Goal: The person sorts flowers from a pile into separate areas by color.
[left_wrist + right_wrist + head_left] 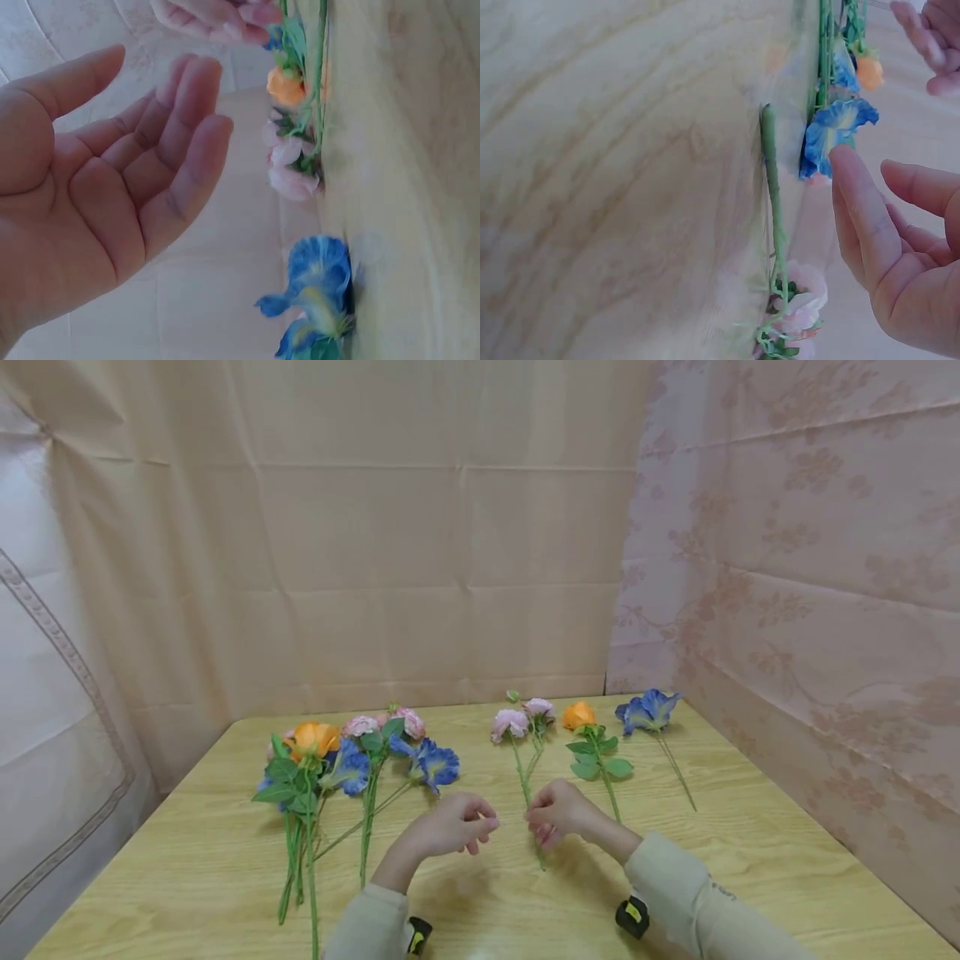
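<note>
Pale-pink sprig [510, 726] lies on the wood-grained table [750, 877], its blooms [808, 281] at eleven o'clock from the right hand [558, 817], whose parted fingers [871, 225] hold nothing, though contact with the green stem [773, 172] is hard to judge. Left hand [453, 825], at nine o'clock, is relaxed and empty. The sprig should handle light and springy, blooms soft and easily crushed; pinch it low on the stem.

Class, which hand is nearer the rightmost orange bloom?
Right. The right hand is on the wearer's side of the orange bloom, slightly left; the left hand is farther left.
</note>
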A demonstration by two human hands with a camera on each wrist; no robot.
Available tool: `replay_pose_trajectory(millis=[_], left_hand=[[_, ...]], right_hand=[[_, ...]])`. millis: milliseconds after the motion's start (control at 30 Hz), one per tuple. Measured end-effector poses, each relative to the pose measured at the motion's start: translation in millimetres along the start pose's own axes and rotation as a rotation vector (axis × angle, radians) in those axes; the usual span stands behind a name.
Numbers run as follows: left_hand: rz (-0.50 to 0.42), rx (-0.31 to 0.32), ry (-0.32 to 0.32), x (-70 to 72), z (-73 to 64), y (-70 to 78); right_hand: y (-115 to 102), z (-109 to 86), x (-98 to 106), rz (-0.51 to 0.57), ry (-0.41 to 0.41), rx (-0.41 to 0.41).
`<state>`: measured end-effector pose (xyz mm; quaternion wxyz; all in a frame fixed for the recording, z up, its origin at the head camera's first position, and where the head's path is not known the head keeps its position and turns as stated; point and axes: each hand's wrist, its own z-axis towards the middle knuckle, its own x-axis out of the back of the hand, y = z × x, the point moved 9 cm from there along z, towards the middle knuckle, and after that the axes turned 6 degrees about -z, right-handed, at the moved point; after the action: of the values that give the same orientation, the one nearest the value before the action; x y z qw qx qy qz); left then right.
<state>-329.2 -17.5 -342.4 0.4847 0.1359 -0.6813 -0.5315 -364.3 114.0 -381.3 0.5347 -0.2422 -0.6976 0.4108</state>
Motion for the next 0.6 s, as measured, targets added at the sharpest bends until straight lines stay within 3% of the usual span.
replay_pose_trajectory(millis=[200,333,600], left_hand=[[0.248,-0.001,0.175,30.7,-6.6,-5.4],[0.336,0.023,0.294,57.8,-13.8,-11.3],[0.423,0.217,0.462,112.1,-38.4,-40.4]], right_hand=[[-4,-4.3,-4,-0.002,-0.021,0.017],[-3,-5.8,-6,-0.003,-0.024,0.023],[-3,-4.6,-8,-0.015,-0.028,0.025]])
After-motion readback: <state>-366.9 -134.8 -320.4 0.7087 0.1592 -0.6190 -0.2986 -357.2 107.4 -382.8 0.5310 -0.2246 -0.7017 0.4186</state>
